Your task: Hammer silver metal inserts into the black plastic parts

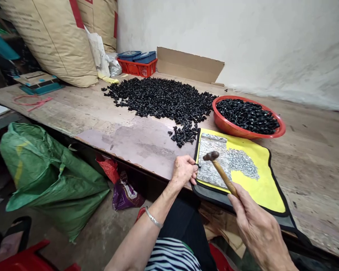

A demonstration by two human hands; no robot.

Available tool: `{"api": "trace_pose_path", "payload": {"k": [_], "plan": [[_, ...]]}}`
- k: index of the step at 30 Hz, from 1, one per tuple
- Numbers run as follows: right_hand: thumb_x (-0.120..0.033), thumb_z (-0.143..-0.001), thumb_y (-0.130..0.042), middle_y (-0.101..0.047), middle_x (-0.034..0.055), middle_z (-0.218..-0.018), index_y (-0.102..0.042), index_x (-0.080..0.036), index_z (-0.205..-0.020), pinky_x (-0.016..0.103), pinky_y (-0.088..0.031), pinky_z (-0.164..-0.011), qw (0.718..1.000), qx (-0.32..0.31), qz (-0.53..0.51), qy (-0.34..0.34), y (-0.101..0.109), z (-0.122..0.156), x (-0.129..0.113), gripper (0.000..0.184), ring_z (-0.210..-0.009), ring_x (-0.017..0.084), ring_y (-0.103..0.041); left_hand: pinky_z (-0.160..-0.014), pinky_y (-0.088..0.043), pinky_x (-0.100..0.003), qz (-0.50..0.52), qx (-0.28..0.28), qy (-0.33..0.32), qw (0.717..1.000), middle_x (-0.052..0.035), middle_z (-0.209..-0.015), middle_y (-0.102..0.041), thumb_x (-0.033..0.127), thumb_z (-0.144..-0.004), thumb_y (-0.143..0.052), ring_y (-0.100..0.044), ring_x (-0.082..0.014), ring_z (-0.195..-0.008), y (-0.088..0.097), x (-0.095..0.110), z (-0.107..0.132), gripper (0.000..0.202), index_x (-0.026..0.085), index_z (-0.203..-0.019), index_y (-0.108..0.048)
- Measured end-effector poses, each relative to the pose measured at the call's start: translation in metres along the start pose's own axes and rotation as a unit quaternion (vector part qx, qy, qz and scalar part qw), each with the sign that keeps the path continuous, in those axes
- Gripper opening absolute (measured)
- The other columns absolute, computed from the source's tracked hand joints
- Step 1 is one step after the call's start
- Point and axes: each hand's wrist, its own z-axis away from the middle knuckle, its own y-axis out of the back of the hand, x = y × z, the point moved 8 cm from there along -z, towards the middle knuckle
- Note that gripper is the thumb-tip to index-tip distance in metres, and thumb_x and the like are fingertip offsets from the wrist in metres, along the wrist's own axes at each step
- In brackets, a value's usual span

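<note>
- Left hand (183,171): thumb and forefinger are closed in a pinch on one small black piece (198,165), held at the near left edge of the metal plate (210,143). The other fingers are curled.
- Right hand (257,229): wrapped around the wooden handle of the hammer (222,172). The head is poised over the plate, just right of the left fingertips and apart from the piece.
- Progress, as a judgement: the red bowl (228,126), beyond the right hand, is well filled with black pieces, which reads as finished stock. The loose heap (161,98) on the table (135,139), beyond the left hand, is larger and reads as remaining. Less than half looks done.
- Count: one hammer, one plate, one yellow mat (260,188), one bowl, one pinched piece, and one pile of silver fasteners (243,162) right of the hammer head. The pieces in the heap and bowl are too many to count.
</note>
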Motion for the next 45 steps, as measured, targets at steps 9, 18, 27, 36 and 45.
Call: {"api": "trace_pose_path", "payload": {"k": [9,18,27,36,45], "plan": [[-0.029,-0.089,-0.035,-0.073,0.0099,-0.084,-0.056,-0.018,-0.121,0.029,-0.046,-0.041,0.991,-0.036,0.128,-0.013,-0.01,0.003,-0.005,0.04,-0.048,0.021,-0.064,-0.026,-0.039,-0.018,0.016,0.017,0.008,1.0,0.0055,-0.033,-0.048,0.011,-0.055,-0.06,-0.044,-0.0087,-0.025,0.001,-0.001,-0.002,0.014,0.015,-0.056,-0.047],[-0.028,-0.09,-0.035,-0.07,0.0109,-0.099,-0.058,-0.016,-0.119,0.029,-0.047,-0.041,0.993,-0.037,0.116,0.0,-0.009,0.004,-0.012,0.039,-0.053,0.022,-0.066,-0.024,-0.04,-0.019,0.02,0.014,-0.003,1.0,0.006,-0.034,-0.049,0.01,-0.055,-0.058,-0.044,-0.0092,-0.024,0.001,-0.001,-0.003,0.013,0.015,-0.061,-0.048],[-0.029,-0.09,-0.038,-0.07,0.0137,-0.1,-0.051,-0.013,-0.126,0.03,-0.052,-0.055,0.994,0.042,0.086,-0.045,0.008,0.009,-0.019,0.042,-0.067,0.024,-0.069,-0.025,-0.039,-0.018,0.014,0.012,-0.011,1.0,0.0078,-0.034,-0.049,0.009,-0.058,-0.059,-0.044,-0.0093,-0.023,0.001,-0.001,-0.002,0.018,0.016,-0.068,-0.046],[-0.03,-0.089,-0.041,-0.066,0.0126,-0.11,-0.051,-0.016,-0.128,0.03,-0.053,-0.064,0.991,0.107,0.048,-0.058,0.02,0.01,-0.021,0.042,-0.079,0.024,-0.068,-0.025,-0.041,-0.019,0.01,0.013,-0.01,1.0,0.0095,-0.034,-0.048,0.006,-0.055,-0.051,-0.043,-0.0095,-0.023,0.001,-0.001,-0.002,0.023,0.017,-0.074,-0.044],[-0.024,-0.089,-0.041,-0.065,0.0138,-0.113,-0.045,-0.013,-0.133,0.028,-0.052,-0.064,0.991,0.078,0.106,0.004,0.008,0.012,-0.029,0.045,-0.082,0.023,-0.068,-0.024,-0.041,-0.021,0.008,0.01,-0.021,1.0,0.0093,-0.035,-0.049,0.006,-0.056,-0.051,-0.044,-0.0106,-0.023,0.002,-0.002,-0.003,0.023,0.017,-0.074,-0.043]]}}
